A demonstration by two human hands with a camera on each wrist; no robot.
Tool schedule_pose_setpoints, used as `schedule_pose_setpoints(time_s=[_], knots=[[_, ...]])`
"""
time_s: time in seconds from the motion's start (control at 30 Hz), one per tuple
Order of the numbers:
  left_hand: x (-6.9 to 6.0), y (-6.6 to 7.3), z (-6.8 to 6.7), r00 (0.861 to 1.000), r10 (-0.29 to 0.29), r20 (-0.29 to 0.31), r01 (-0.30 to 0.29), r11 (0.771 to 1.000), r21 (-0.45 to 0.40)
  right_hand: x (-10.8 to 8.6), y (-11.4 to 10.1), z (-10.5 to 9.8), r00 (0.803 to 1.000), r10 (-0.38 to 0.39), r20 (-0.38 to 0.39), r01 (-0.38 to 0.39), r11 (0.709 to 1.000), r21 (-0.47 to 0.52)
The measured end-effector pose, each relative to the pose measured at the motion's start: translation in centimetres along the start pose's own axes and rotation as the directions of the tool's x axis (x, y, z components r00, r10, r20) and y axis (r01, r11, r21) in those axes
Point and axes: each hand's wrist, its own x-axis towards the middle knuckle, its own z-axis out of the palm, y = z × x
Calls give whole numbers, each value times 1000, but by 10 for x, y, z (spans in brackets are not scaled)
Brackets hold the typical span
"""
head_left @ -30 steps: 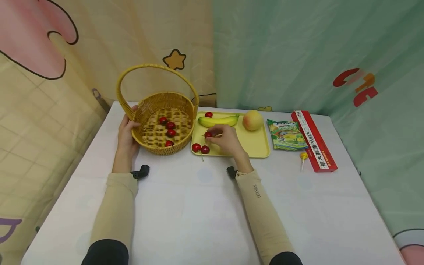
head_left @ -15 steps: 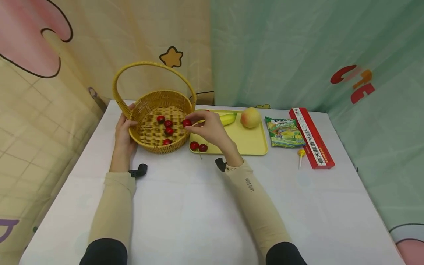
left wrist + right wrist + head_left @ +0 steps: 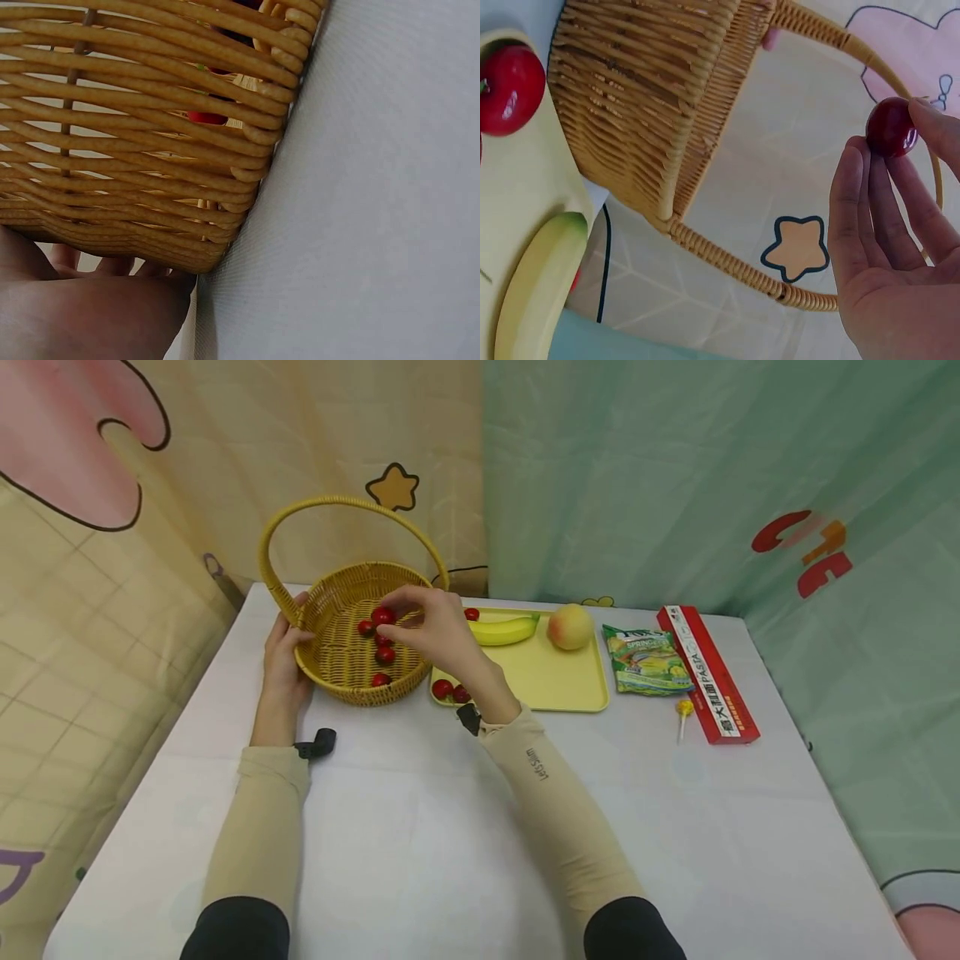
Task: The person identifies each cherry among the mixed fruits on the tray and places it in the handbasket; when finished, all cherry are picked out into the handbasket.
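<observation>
Apparently for light hold, right hand (image 3: 442, 628) pinches cherry (image 3: 382, 616) between thumb and fingertips, above wicker basket (image 3: 360, 695). Beneath fingertips, loose cherries (image 3: 385, 656) inside. Left of them, left hand (image 3: 281, 658) grips basket's side, presumably steadying it. Rightward, yellow tray (image 3: 570, 683).

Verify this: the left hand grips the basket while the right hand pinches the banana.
Wrong item: the right hand pinches a cherry, as the right wrist view shows; the banana lies on the tray. The left hand does grip the basket.
</observation>
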Motion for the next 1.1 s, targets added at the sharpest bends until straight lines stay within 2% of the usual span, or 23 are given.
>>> schedule_pose_setpoints(time_s=[0.17,0.27,0.57,0.83,1.1], knots=[[-1,0,1,1000,0,-9,1,1000,4,1,4,9,996,61,72,-56,996,-70],[-1,-1,2,1000,-1,-13,1,1000,6,-3,10,10,993,75,96,-64,992,-112],[0,0,0,1000,-8,-19,8,1000,4,-22,35,-7,997,77,21,-75,994,-77],[1,2,2,1000,-4,-19,4,1000,1,-42,57,-25,990,140,-35,-142,986,-84],[0,0,-2,1000,-15,-25,16,1000,3,-61,75,-25,980,196,-31,-199,976,-92]])
